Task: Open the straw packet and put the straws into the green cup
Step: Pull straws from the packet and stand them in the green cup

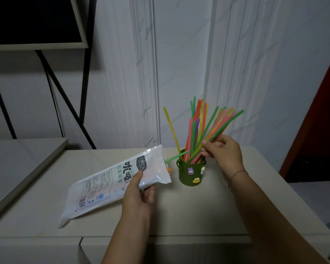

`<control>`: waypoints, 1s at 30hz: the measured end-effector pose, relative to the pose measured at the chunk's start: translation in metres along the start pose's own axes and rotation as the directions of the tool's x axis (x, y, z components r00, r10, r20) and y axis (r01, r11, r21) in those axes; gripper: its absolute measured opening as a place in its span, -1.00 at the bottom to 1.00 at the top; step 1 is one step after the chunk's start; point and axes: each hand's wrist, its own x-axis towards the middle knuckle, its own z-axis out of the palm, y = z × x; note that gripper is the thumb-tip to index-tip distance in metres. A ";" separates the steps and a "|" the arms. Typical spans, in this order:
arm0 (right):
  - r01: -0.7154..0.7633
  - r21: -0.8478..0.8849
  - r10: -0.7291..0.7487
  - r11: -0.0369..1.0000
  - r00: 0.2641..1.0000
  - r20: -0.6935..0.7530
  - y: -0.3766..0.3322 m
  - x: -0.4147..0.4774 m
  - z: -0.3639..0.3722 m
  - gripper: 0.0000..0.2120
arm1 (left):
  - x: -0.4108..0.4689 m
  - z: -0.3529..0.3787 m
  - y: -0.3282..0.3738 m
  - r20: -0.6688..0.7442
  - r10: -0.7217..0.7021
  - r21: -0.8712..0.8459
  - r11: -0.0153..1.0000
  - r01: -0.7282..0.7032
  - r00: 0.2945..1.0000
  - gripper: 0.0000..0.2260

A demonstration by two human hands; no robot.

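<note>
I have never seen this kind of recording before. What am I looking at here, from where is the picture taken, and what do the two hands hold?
There is no machine here. A person wears a camera on the head, so the single picture looks forward and down at that person's own two bare hands. The left hand grips a white straw packet, which slants with its far end raised toward the cup and its near end down on the pale countertop. A green straw and an orange tip stick out of the packet's raised end. The right hand pinches some of the colourful straws that stand in a green cup with small cartoon figures on it.
</note>
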 end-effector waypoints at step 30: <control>-0.265 -0.062 0.264 0.962 0.964 -0.025 0.026 -0.016 -0.005 -0.75 | -0.010 -0.008 -0.008 0.043 -0.023 0.093 0.996 0.019 0.999 -0.85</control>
